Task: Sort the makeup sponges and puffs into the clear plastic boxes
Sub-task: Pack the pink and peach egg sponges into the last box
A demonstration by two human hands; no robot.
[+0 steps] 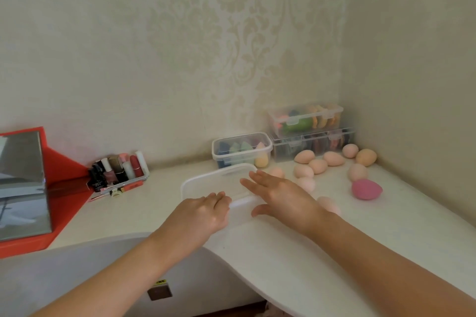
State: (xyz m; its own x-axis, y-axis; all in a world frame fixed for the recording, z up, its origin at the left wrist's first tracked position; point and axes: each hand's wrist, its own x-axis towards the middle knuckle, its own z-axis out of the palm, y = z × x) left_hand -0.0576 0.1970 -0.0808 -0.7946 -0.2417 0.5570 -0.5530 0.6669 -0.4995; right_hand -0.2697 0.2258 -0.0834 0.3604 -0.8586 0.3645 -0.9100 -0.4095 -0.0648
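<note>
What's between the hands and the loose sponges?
Nothing visible. The right hand lies flat on the lid, the left hand holds its near edge. Peach sponges lie on the table right beside the right hand, the pink sponge farther right.

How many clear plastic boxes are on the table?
4. The nearest box lies under the left hand and right hand; a second box sits behind it; in the back corner, an upper box rests on a lower box. None seems hidden.

A red mirror stand [65, 183] sits beside cosmetic bottles [119, 170].
</note>
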